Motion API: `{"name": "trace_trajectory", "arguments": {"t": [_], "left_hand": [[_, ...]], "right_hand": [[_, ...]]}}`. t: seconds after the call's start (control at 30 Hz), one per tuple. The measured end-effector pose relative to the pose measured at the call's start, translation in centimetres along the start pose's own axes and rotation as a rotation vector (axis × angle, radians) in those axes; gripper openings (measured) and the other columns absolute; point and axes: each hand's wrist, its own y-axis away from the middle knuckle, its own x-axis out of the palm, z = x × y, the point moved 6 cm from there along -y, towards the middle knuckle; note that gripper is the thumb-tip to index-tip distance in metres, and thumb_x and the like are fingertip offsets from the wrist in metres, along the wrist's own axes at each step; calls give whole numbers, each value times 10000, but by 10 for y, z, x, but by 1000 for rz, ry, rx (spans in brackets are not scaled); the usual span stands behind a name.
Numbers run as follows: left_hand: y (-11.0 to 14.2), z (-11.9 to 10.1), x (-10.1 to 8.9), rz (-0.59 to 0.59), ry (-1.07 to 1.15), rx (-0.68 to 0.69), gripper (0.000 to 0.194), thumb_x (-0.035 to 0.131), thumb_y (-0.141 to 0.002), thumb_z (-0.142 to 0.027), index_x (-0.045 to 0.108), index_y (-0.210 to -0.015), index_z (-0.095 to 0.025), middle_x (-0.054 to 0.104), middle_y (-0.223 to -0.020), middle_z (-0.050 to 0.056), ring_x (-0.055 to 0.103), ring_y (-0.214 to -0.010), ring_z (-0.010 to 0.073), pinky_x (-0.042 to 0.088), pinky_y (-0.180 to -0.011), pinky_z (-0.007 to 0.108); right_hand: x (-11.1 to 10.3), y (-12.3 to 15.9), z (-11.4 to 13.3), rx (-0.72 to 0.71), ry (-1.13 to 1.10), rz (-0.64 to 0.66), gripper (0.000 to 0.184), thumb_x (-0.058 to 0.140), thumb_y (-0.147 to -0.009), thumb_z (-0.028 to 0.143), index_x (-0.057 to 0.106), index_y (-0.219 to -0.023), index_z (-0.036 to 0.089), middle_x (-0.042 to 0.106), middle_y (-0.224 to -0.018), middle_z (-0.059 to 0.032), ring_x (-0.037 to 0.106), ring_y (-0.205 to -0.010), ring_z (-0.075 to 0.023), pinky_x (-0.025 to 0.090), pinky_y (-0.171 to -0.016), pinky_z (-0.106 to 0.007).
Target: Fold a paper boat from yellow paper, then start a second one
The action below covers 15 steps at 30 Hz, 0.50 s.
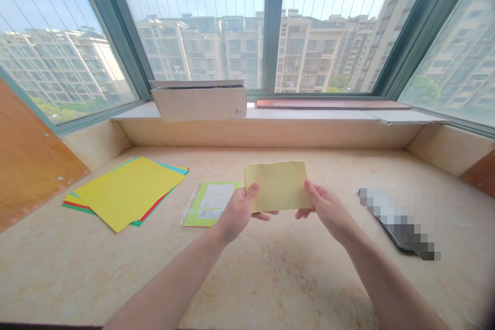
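A pale yellow rectangular sheet of paper (276, 185) is held up over the stone-patterned sill, its broad face toward me. My left hand (242, 209) grips its left edge, thumb on the front and fingers behind. At the right edge my right hand (320, 203) pinches it the same way. Whether the paper is folded or a single layer I cannot tell. Partly behind my left hand lies a green-patterned paper packet (211, 201) in a clear plastic sleeve, with a barcode on it.
Fanned coloured paper sheets (135, 185), yellow on top, lie at the left. A dark flat object (398, 227), blurred by pixels, lies at the right. On the ledge by the window stand a white box (201, 103) and a long reddish-brown strip (332, 105).
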Motion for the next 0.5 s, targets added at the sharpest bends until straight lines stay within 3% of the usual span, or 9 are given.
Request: {"name": "trace_trajectory", "arguments": {"t": [0.1,0.17,0.3,0.37,0.5], "left_hand": [[0,3,-1,-55,7,-4,640,513,-934,-651,632,-1183,-73,762,-968,180,761,-716,227,547,-487,214],[1,6,0,-53,-32,-12,643,585,-889,-657,615,-1150,-70,754,-796,133,741,-612,223,507,-419,209],[0,13,5,-11,-48,-19,631,575,-867,-699,638,-840,-72,619,-498,46,620,-394,167,406,-332,192],[0,14,6,-4,-25,9,661,553,-866,-720,621,-702,-83,592,-473,46,591,-373,148,399,-337,194],[1,14,10,53,-4,-4,703,528,-880,-716,630,-616,-72,599,-493,76,617,-405,163,435,-374,216]], "right_hand": [[1,-1,0,-49,62,-64,585,539,-907,706,678,-814,145,651,-539,-38,604,-457,-157,433,-471,-247],[-1,-1,2,-107,74,-138,564,559,-908,689,675,-798,148,649,-527,-39,597,-472,-154,440,-489,-250],[1,-2,2,-110,15,-152,576,539,-912,699,662,-830,142,670,-581,-50,621,-503,-160,457,-498,-254],[5,-2,0,-77,-24,-103,594,501,-923,711,648,-867,138,677,-609,-52,633,-489,-164,460,-479,-258],[6,0,4,-120,-9,-93,553,506,-934,689,609,-875,150,679,-614,-43,629,-455,-156,465,-443,-246]]}}
